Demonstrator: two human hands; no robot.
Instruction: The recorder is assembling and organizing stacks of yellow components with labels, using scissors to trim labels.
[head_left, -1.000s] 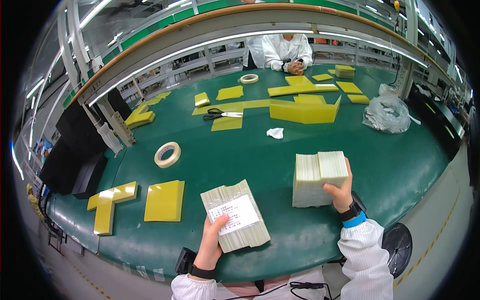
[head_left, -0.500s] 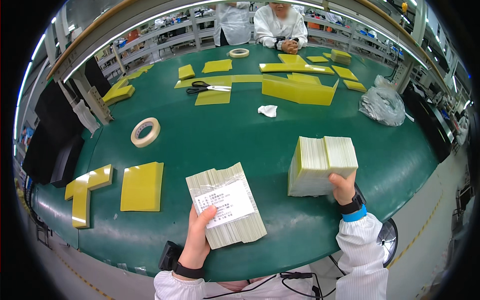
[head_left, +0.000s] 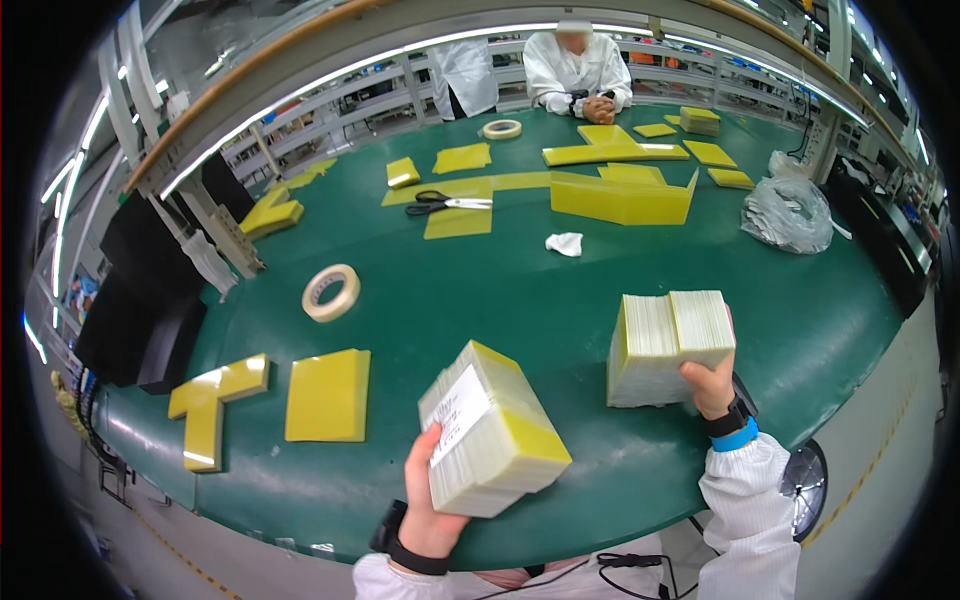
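Well, a label point(head_left: 460, 415), its print illegible.
Right of the tape point(head_left: 347, 304), the left hand point(head_left: 432, 512) grips the labelled stack point(head_left: 508, 425); farther right, the right hand point(head_left: 710, 386) clasps another stack point(head_left: 660, 350).

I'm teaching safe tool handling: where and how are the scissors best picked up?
Probably by the black handles of the scissors, coming from the left: they lie flat, handles to the left and metal blades pointing right, so the grip stays off the blades. The left hand holds a labelled stack, which would need setting down first.
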